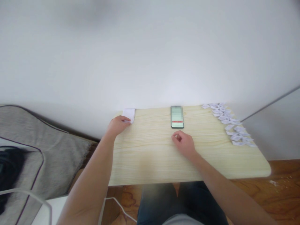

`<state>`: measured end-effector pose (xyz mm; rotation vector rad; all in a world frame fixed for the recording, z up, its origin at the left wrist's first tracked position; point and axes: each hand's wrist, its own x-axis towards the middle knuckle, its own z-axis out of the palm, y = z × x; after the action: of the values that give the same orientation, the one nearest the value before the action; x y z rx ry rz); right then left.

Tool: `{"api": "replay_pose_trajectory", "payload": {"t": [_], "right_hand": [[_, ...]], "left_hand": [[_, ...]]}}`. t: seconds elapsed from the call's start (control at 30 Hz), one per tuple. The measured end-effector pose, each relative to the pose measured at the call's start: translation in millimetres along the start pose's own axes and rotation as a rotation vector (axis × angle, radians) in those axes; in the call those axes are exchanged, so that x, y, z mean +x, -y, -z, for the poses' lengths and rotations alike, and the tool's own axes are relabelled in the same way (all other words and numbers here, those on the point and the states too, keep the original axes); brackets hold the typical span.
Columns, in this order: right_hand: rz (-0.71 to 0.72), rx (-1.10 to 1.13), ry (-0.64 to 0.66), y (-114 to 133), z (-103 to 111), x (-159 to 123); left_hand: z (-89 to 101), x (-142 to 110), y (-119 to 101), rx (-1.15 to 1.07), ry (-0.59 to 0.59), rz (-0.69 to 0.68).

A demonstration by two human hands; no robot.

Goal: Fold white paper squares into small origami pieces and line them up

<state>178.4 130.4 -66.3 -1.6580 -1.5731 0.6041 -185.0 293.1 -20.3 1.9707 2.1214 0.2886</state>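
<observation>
My left hand (118,124) is at the near edge of a small stack of white paper (129,114) at the table's back left. Its fingertips and thumb close on the paper's near corner; whether they pinch one sheet or several I cannot tell. My right hand (184,142) rests over the middle of the table with its fingers curled in and nothing visible in them. Just beyond it lies a phone (177,117) with its screen lit. Several small folded white paper pieces (226,118) lie in overlapping rows along the right edge.
The pale wooden table (150,156) stands against a white wall (150,56). To the left is a grey cloth-covered surface (58,153) with a dark item on it. A white cable (120,206) hangs below the table's front left, near my legs.
</observation>
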Motion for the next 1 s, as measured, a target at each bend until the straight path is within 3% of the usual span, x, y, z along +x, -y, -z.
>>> {"api": "replay_pose_trajectory", "payload": {"t": [0.17,0.57,1.0], "right_hand": [[0.005,-0.001,0.003,1.5,1.0,-0.6],[0.019,-0.002,-0.004,0.9,0.9,-0.4],[0.009,0.022,-0.007,1.5,0.6,-0.4]], "left_hand": [[-1.4,-0.3,-5.4,0.033,-0.025,0.015],[-7.8,-22.3,-7.8,0.077,-0.123,-0.099],[-8.9,-21.8,-15.0,0.021,-0.201,-0.027]]}}
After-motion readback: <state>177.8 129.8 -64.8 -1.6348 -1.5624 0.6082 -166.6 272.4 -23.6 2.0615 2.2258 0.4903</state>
